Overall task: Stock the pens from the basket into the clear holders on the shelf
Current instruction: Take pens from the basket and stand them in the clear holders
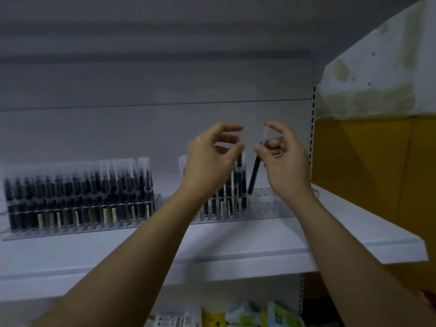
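White shelf (236, 239); right hand (283, 161) pinches dark, seemingly clear-capped pen (254, 175)

On the shelf (236, 241), the pen-packed left holder (155, 201) stands near the part-filled right holder (271, 206).

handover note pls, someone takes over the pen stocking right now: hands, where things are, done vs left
Hands: the right hand pinches one pen, tilted, with its lower tip at the edge of the empty slots in the right holder. The left hand is raised in front of that holder with fingers curled; it is too blurred to tell whether it holds anything.
Done: the left holder looks full; the right holder is filled on its left part.
To do: seat the held pen, then fill the right-end slots. The basket is not in view.
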`<move>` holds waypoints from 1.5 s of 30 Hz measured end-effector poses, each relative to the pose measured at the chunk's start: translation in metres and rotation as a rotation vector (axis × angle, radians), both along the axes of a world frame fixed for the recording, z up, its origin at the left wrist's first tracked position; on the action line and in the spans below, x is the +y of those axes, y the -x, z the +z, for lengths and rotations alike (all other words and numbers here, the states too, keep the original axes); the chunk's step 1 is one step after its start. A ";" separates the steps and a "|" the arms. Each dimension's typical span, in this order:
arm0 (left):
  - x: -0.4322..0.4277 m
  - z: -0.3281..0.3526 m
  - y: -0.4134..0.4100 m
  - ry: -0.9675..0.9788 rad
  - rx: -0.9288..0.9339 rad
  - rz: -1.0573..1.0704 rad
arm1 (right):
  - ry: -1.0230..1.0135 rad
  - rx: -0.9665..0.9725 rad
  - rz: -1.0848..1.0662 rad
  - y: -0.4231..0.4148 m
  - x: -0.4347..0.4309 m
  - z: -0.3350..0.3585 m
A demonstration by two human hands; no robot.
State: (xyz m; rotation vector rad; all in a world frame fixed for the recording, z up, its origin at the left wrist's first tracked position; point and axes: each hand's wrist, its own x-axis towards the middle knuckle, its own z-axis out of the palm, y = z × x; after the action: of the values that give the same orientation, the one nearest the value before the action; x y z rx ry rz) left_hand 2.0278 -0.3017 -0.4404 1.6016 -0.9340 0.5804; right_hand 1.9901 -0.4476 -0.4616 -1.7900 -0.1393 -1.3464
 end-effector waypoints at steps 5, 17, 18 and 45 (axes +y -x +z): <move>-0.007 -0.002 -0.016 0.014 -0.037 0.037 | -0.044 -0.029 -0.005 -0.022 -0.007 -0.008; -0.026 -0.017 -0.036 -0.288 -0.217 0.281 | 0.268 0.247 -0.060 -0.031 -0.012 -0.038; -0.027 -0.016 -0.036 -0.315 -0.243 0.342 | 0.287 0.251 -0.090 -0.030 -0.013 -0.039; -0.001 -0.046 -0.035 -0.472 -0.495 0.563 | 0.296 0.453 -0.076 -0.008 -0.004 -0.048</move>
State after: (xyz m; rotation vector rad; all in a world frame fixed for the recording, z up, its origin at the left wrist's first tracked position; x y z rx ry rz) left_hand 2.0627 -0.3026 -0.4867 2.2263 -1.0232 1.2601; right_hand 1.9981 -0.4515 -0.5099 -2.3259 -0.0232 -0.9744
